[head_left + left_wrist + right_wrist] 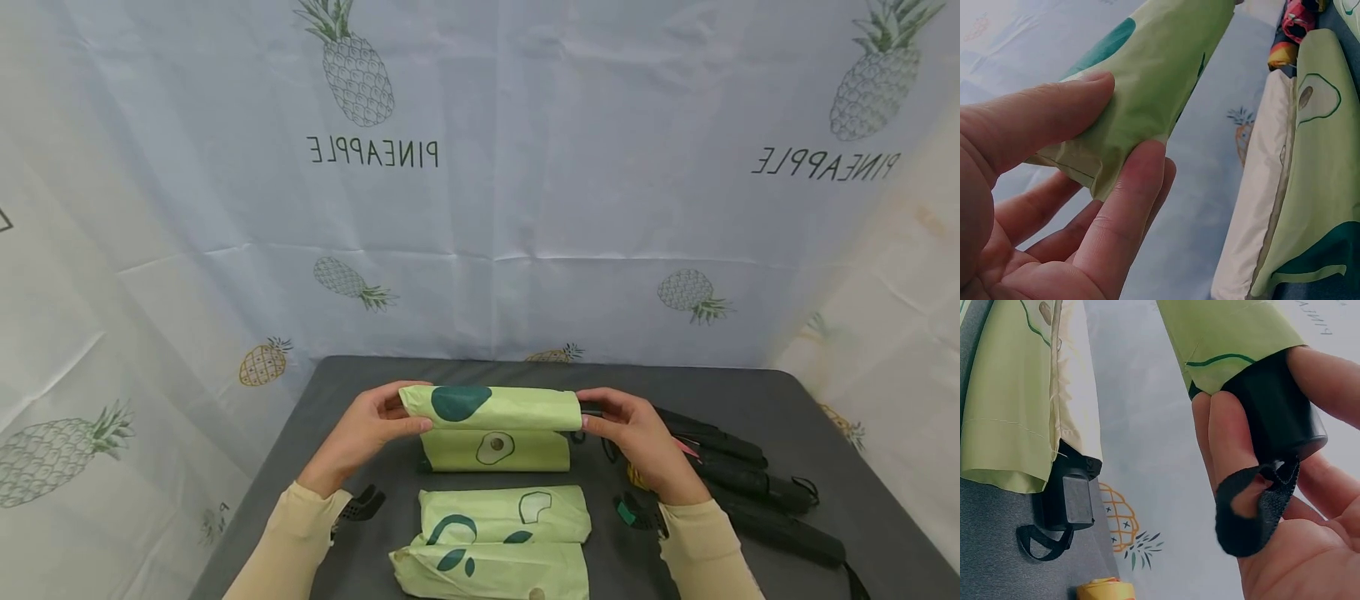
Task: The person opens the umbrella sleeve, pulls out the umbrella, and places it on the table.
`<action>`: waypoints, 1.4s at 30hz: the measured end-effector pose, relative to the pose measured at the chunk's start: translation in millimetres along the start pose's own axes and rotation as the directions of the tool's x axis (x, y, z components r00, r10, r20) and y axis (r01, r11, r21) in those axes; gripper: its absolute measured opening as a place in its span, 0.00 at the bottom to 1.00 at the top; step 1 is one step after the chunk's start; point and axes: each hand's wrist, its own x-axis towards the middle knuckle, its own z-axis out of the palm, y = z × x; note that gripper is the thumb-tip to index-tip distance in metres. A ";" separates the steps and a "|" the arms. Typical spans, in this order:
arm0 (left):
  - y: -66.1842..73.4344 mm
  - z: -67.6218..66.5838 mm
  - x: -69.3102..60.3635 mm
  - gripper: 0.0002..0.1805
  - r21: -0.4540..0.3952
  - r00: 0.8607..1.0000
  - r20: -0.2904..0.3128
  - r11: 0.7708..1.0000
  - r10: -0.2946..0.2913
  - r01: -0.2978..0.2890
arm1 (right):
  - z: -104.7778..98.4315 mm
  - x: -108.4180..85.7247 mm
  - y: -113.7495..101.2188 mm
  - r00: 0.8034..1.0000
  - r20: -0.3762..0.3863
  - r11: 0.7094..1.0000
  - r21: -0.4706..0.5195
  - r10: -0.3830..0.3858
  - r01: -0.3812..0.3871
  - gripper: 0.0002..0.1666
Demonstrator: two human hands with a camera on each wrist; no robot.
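A folded umbrella in a light green avocado-print sleeve [532, 408] is held level between both hands above the table. My left hand [375, 421] pinches the sleeve's left end between thumb and fingers. At the other end, my right hand [637, 437] grips the sleeve's edge and the black handle [1279, 406]. A black wrist strap [1238, 534] hangs from that handle. Just below the held umbrella lies another avocado-print roll [457, 452]; the right wrist view shows a second black handle [1069, 494] with a loop beside it.
Two more green avocado-print rolls [495, 515] lie nearer on the dark table [360, 379]. To the right, several black folded umbrellas [780, 521] lie partly behind my right arm. A pineapple-print curtain [495, 208] hangs behind the table.
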 end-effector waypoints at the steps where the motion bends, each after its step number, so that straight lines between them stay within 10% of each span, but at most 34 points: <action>1: -0.1 0.0 0.0 0.35 -0.001 1.000 -0.003 1.000 0.000 0.000 | 0.0 -0.1 -0.4 1.000 -0.001 1.000 0.001 -0.002 0.002 0.30; 42: 0.7 4.5 1.5 0.36 -0.020 1.000 0.013 0.999 -0.027 0.027 | -2.8 -0.1 0.6 0.999 -0.006 0.999 -0.011 0.046 -0.046 0.31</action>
